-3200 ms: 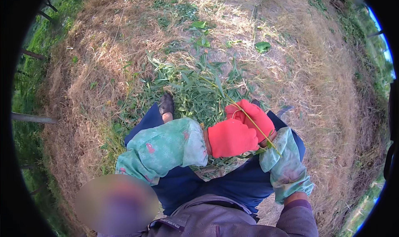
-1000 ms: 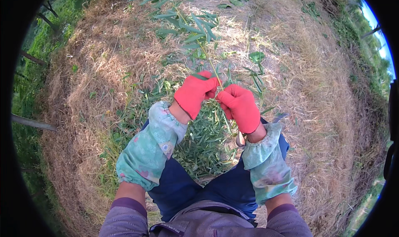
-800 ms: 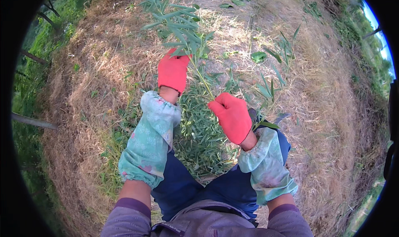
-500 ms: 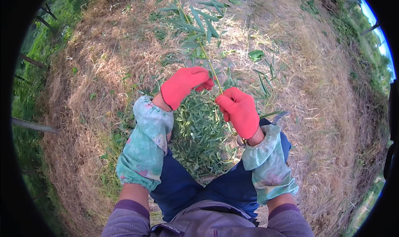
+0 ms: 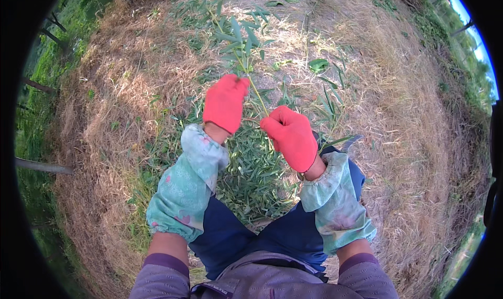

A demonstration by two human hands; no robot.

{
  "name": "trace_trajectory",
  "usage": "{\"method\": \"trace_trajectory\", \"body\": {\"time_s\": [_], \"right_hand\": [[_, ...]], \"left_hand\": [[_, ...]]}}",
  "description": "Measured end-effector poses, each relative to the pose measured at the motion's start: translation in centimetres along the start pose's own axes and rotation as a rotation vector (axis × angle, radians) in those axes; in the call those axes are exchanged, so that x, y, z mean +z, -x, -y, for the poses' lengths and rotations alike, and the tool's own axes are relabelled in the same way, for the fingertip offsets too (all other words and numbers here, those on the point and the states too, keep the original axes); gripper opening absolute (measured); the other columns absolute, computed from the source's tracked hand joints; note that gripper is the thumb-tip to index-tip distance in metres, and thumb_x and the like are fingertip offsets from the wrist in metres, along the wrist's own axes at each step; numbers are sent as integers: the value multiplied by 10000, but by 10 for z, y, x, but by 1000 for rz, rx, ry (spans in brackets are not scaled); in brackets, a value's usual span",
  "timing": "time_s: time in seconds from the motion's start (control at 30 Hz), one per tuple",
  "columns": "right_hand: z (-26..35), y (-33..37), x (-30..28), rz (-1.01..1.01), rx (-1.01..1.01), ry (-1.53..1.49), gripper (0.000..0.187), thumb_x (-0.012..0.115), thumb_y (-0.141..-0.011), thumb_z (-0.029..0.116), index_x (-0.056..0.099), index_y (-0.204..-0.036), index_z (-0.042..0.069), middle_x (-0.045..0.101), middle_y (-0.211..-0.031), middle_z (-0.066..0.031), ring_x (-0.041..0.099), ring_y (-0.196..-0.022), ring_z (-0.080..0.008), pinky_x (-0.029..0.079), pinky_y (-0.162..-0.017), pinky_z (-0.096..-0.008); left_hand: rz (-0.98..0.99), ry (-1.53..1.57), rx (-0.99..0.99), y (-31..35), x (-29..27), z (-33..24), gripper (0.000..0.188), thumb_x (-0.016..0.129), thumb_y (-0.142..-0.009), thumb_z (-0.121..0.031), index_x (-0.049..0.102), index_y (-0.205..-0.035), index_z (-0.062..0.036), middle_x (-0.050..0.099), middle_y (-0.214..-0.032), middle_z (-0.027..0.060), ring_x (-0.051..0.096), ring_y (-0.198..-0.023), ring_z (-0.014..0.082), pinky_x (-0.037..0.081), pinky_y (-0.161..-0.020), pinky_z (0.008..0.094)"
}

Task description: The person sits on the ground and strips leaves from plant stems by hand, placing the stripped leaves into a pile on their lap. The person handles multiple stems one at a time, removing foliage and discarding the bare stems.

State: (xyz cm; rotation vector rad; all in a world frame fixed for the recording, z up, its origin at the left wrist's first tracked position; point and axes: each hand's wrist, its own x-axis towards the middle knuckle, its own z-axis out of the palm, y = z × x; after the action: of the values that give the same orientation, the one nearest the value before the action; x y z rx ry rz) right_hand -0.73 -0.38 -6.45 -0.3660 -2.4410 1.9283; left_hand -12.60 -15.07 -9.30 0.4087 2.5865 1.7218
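My right hand (image 5: 291,137), in a red glove, is closed on the lower end of a leafy branch (image 5: 256,93). The thin yellow-green stem slants up and to the left, away from me, with long narrow leaves on its far part. Beside the middle of that stem is my left hand (image 5: 226,102), also in a red glove, its fingers curled closed. Those fingertips are turned away, so what they pinch is hidden. Beneath both hands, a heap of cut green leaves (image 5: 251,168) lies on the ground between my legs.
By my right knee a grey metal blade (image 5: 352,141) sticks out. Dry straw-like grass (image 5: 126,89) covers the ground all around, with a broad green leaf (image 5: 318,65) and loose sprigs (image 5: 331,102) ahead. Slim tree trunks (image 5: 44,166) stand along the left edge.
My left hand has moved left and slightly away from me, and its fingers have curled in. My right hand and the branch have shifted a little to the left.
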Motion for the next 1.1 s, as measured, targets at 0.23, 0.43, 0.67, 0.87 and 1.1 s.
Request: {"method": "trace_trajectory", "body": {"time_s": [0.23, 0.43, 0.67, 0.87, 1.1], "right_hand": [[-31, -16, -1, -388, -560, 535, 161, 752, -851, 175, 633, -867, 68, 616, -806, -149, 621, -715, -395, 494, -599, -452], [-22, -23, -3, -274, -605, 571, 145, 738, -856, 188, 657, -912, 81, 626, -844, -123, 638, -770, -362, 498, -640, -450], [12, -6, 10, -245, -695, 694, 182, 749, -842, 170, 706, -1001, 93, 681, -930, -95, 671, -790, -329, 530, -666, -415], [-12, 7, -48, -561, -194, 57, 181, 707, -904, 166, 691, -980, 1, 692, -904, -90, 657, -735, -167, 514, -672, -305], [-22, -5, -38, 88, 191, -451, 335, 604, -983, 240, 654, -1151, -46, 706, -979, -131, 684, -769, -196, 563, -730, -322]], "left_hand": [[-33, -561, 39, -41, -72, 21, 554, 730, -856, -370, 612, -1253, -3, 696, -1157, 171, 662, -1101, 299, 507, -897, 424], [347, 137, -32, -21, -55, -5, 495, 631, -936, -279, 579, -1330, 14, 649, -1281, 143, 604, -1199, 243, 481, -986, 381], [268, 669, -283, -9, -13, 13, 289, 558, -1016, -309, 640, -1065, -36, 692, -897, 68, 667, -740, 169, 506, -602, 300], [0, 999, -311, -28, -40, 9, 293, 502, -1047, -335, 547, -914, -78, 551, -766, 28, 526, -595, 150, 390, -517, 278], [101, 1123, -125, -26, -37, 2, 312, 479, -1069, -353, 495, -937, -71, 503, -827, 37, 445, -665, 143, 358, -569, 272]]}}
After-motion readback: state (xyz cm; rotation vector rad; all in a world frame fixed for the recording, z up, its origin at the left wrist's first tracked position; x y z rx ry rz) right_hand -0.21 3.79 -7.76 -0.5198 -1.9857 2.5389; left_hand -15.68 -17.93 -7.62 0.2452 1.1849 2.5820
